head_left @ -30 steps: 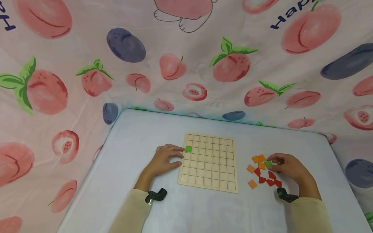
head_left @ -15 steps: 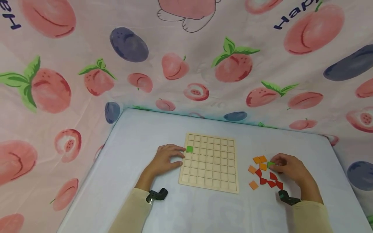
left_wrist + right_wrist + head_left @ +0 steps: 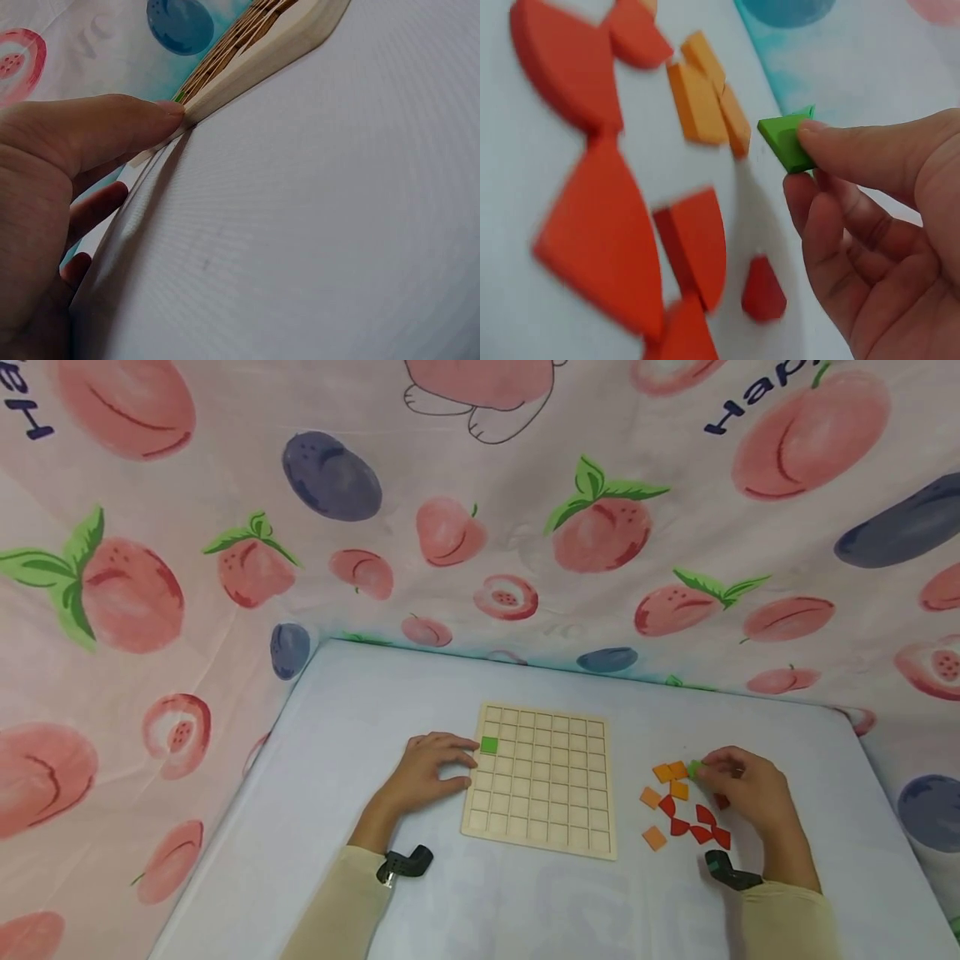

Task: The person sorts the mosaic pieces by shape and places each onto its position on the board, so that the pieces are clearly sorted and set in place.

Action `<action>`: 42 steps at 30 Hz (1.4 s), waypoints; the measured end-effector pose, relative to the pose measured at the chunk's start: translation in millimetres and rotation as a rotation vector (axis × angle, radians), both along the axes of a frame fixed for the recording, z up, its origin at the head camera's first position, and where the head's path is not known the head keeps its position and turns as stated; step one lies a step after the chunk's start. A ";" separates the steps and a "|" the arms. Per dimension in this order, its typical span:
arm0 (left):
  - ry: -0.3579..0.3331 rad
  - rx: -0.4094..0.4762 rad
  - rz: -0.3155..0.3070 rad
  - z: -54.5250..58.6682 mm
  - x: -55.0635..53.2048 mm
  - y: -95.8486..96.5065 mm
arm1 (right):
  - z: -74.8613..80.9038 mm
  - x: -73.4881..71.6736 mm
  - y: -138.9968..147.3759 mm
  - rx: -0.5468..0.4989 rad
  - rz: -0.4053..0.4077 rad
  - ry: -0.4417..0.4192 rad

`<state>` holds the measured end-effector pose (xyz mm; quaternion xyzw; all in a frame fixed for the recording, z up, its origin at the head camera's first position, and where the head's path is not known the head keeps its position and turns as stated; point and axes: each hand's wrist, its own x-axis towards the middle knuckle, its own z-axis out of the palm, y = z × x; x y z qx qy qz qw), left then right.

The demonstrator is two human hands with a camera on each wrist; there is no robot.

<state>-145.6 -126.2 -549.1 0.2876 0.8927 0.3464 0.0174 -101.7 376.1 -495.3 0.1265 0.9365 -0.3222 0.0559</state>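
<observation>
A pale wooden grid board (image 3: 547, 781) lies on the white table, with one green square tile (image 3: 489, 745) in a cell of its left column. My left hand (image 3: 431, 772) rests at the board's left side, fingers extended, the tips touching its edge; in the left wrist view the thumb (image 3: 142, 127) lies against the wooden rim (image 3: 262, 67). To the right of the board, my right hand (image 3: 750, 785) pinches a green tile (image 3: 786, 142) between thumb and fingers, above the table. A lighter green corner shows behind that tile; whether it is a second piece I cannot tell.
Several orange square tiles (image 3: 678, 791) and several red curved-sided pieces (image 3: 701, 835) lie loose between the board and my right hand. One red piece (image 3: 763, 291) sits below the right fingers. Fruit-patterned cloth (image 3: 450, 527) walls the back and left of the table.
My right hand has gripped the green tile, lifted it and moved slightly away from me, turning as it went. A red piece now shows under that hand. The left hand stays put.
</observation>
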 end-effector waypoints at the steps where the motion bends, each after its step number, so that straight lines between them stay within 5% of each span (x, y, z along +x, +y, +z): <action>1: -0.001 -0.003 0.002 0.0 0.0 0.3 | 0.9 -0.2 -2.8 -0.021 -0.012 0.013; 12: -0.009 -0.030 0.025 -0.5 0.4 -0.5 | 5.6 -16.5 -52.9 -0.237 0.018 0.006; 24: -0.004 -0.003 0.022 -0.1 0.4 -1.2 | -1.7 -37.2 -112.5 -0.451 0.149 0.070; 32: -0.008 0.006 0.013 1.6 1.7 0.5 | -6.5 -43.1 -145.3 -0.612 0.163 0.001; 42: -0.017 -0.005 0.013 2.0 0.9 1.5 | -11.4 -52.2 -176.5 -0.610 0.236 -0.007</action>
